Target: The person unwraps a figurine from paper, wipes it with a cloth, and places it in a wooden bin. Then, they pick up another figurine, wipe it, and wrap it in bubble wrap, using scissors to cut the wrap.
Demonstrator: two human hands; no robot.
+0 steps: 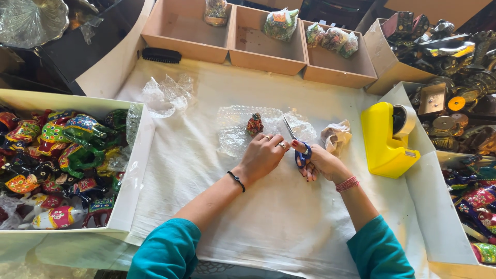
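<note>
Currently my right hand (320, 161) grips blue-handled scissors (297, 142), blades open over bubble wrap (235, 132). My left hand (263, 155) presses the wrap flat: light, soft, slippery. Just beyond sits a small, likely fragile, painted figurine (254, 124).

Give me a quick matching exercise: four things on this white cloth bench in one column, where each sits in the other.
Things:
1. blue-handled scissors
2. yellow tape dispenser
3. small painted figurine
4. black brush

Places:
A. on the clear bubble wrap
B. far right of the cloth
C. in the right hand
D. beside the leftmost cardboard tray

Pairs: 1-C, 2-B, 3-A, 4-D
</note>
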